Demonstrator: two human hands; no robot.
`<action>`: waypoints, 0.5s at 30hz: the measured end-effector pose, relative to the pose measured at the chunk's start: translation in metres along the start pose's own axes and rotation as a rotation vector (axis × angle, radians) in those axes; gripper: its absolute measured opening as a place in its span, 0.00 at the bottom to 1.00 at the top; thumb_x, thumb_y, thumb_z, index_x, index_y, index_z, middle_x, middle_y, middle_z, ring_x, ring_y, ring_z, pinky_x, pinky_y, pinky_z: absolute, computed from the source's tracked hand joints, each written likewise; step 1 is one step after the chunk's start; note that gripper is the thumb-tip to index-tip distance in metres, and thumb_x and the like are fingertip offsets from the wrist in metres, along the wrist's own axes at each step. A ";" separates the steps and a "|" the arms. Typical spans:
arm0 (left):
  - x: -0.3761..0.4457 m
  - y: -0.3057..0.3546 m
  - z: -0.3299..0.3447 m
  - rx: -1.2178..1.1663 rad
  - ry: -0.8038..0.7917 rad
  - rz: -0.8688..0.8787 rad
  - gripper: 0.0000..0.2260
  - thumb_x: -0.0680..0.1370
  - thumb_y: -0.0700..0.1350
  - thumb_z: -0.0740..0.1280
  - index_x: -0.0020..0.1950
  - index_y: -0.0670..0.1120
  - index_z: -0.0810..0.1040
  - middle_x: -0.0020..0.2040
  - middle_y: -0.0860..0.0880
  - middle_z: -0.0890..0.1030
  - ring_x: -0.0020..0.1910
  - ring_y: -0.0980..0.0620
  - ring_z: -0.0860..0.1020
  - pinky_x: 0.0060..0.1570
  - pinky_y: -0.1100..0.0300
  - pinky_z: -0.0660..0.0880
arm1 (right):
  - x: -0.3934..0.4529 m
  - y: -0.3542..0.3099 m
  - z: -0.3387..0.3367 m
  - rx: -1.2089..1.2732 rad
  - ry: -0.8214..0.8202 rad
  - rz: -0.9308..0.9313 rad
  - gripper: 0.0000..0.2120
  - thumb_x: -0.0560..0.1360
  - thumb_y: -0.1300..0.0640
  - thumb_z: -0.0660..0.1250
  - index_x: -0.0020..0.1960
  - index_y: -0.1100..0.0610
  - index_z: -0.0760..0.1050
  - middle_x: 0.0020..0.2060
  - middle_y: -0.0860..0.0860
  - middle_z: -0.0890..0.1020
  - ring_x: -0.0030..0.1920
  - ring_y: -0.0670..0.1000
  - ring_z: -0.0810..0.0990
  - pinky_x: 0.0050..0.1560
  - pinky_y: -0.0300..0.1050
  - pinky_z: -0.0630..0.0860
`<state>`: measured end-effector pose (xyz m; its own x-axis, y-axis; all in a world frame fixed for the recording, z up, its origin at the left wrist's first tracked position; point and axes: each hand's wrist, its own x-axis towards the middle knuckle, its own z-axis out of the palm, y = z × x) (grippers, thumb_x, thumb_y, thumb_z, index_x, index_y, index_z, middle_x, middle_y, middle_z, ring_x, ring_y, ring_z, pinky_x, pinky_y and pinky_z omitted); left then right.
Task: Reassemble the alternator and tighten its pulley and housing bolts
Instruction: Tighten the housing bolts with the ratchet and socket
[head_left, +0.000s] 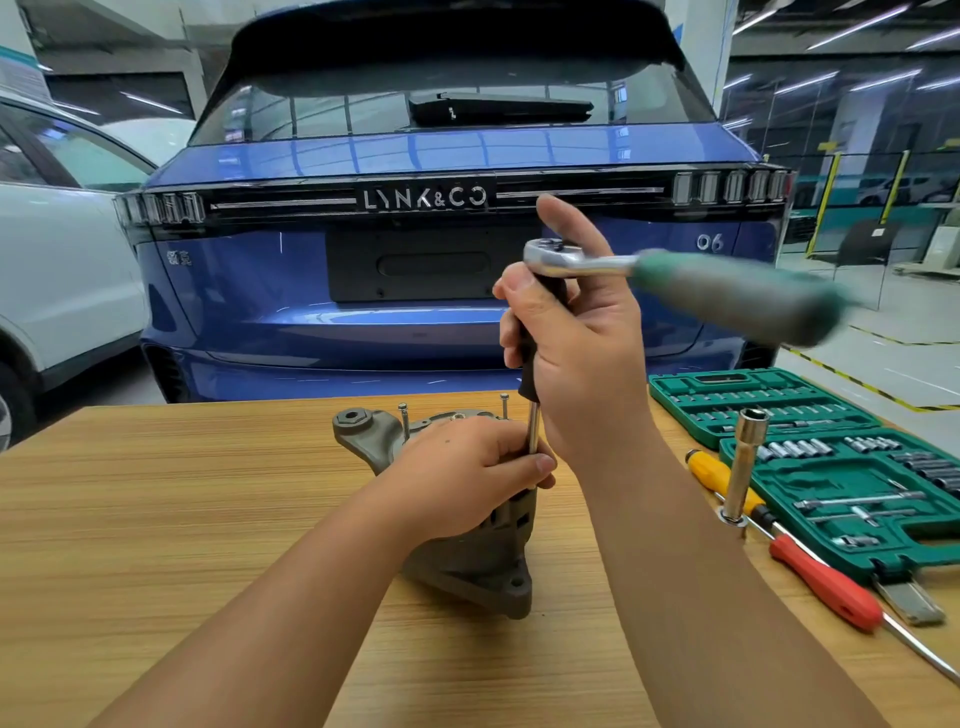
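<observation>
A grey alternator (470, 566) stands on the wooden table (156, 519) in front of me, with two long housing bolts (505, 405) sticking up at its top. My left hand (467, 475) lies over the housing and pinches the steel shaft of a black-handled extension driver (533, 431). My right hand (576, 353) is wrapped around that black handle, thumb raised. A ratchet (675, 280) with a chrome head and a blurred green grip sits on top of the handle and points right.
A green socket case (841, 457) lies open at the right. A tall deep socket (745, 462) stands upright beside it, with yellow-handled (719, 478) and red-handled (826, 587) screwdrivers lying nearby. A blue car (415, 260) is parked just behind the table.
</observation>
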<state>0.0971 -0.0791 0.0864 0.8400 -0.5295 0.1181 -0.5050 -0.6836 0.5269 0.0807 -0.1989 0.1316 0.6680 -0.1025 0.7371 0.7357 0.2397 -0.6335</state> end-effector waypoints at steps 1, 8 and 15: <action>0.000 0.000 0.000 0.003 0.006 0.003 0.10 0.84 0.55 0.62 0.59 0.58 0.83 0.51 0.63 0.84 0.52 0.64 0.80 0.58 0.51 0.78 | -0.001 0.001 0.002 0.025 -0.017 -0.012 0.19 0.80 0.63 0.66 0.67 0.45 0.73 0.43 0.56 0.76 0.34 0.47 0.73 0.33 0.41 0.73; -0.002 -0.002 0.001 -0.009 0.019 0.003 0.10 0.84 0.56 0.63 0.58 0.59 0.83 0.51 0.64 0.85 0.52 0.65 0.80 0.58 0.53 0.78 | -0.001 0.003 -0.003 0.217 -0.086 0.083 0.20 0.76 0.60 0.58 0.60 0.43 0.80 0.39 0.54 0.75 0.35 0.48 0.73 0.36 0.43 0.72; 0.000 -0.005 0.002 0.004 0.018 -0.003 0.10 0.84 0.56 0.62 0.59 0.59 0.83 0.51 0.65 0.84 0.53 0.66 0.79 0.58 0.55 0.78 | -0.001 -0.005 0.002 0.139 -0.049 0.158 0.18 0.77 0.47 0.64 0.65 0.51 0.74 0.37 0.45 0.81 0.36 0.46 0.76 0.38 0.44 0.74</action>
<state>0.0988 -0.0766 0.0825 0.8449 -0.5183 0.1321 -0.5034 -0.6872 0.5237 0.0760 -0.1984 0.1345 0.7652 -0.0070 0.6437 0.5975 0.3799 -0.7062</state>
